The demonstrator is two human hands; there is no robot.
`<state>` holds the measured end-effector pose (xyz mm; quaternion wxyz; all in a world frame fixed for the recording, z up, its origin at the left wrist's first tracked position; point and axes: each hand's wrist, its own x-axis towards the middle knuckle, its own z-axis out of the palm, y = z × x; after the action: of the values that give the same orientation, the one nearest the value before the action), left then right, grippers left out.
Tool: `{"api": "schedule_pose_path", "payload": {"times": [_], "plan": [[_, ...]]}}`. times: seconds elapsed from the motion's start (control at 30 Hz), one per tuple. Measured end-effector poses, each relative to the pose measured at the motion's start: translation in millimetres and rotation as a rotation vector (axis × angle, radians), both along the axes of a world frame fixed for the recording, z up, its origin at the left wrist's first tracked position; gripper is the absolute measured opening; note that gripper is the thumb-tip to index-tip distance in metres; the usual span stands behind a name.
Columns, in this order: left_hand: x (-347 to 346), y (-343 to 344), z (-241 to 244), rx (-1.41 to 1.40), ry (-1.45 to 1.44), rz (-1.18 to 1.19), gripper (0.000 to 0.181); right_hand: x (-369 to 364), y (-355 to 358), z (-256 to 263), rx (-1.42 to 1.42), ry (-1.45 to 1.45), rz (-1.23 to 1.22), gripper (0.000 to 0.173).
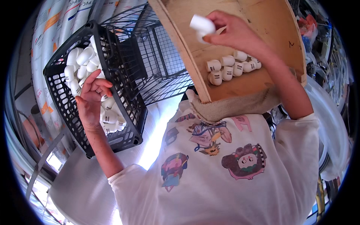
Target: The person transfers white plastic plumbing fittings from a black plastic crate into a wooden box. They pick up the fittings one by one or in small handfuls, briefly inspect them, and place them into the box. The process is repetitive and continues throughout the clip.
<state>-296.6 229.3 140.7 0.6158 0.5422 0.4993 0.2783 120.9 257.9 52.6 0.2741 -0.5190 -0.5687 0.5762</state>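
Note:
My right hand (230, 31) grips a white plastic pipe elbow (203, 24), blurred by motion, above a wooden box (270, 33). Below it in the box, several white pipe elbows (227, 73) stand in two rough rows near the front edge, most with a small printed label facing me. My left hand (94, 98) hovers over a black plastic crate (121, 81), fingers loosely curled and apart, with nothing seen in them. Inside that crate lies a heap of similar white fittings (84, 56); part of the heap is hidden behind my hand.
A black wire basket (166, 53) stands between crate and box. Long wrapped pipes (53, 36) lean at the left. A brown cloth (239, 102) drapes over the box's front edge. Clear tubing (326, 118) coils at the right, and a grey stool seat (84, 182) is at lower left.

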Motion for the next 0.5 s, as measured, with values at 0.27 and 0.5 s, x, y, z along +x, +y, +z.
{"api": "schedule_pose_path", "payload": {"times": [0.27,0.5], "plan": [[-5.7,3.2,-6.5,-0.006,0.015,0.008,0.104,-21.1,-24.6,-63.7,-0.089,-0.371,0.242,0.047],[-7.2,3.1,-7.6,-0.004,0.022,0.006,0.103,-30.4,-40.8,-80.0,-0.162,-0.573,0.418,0.047]]}}
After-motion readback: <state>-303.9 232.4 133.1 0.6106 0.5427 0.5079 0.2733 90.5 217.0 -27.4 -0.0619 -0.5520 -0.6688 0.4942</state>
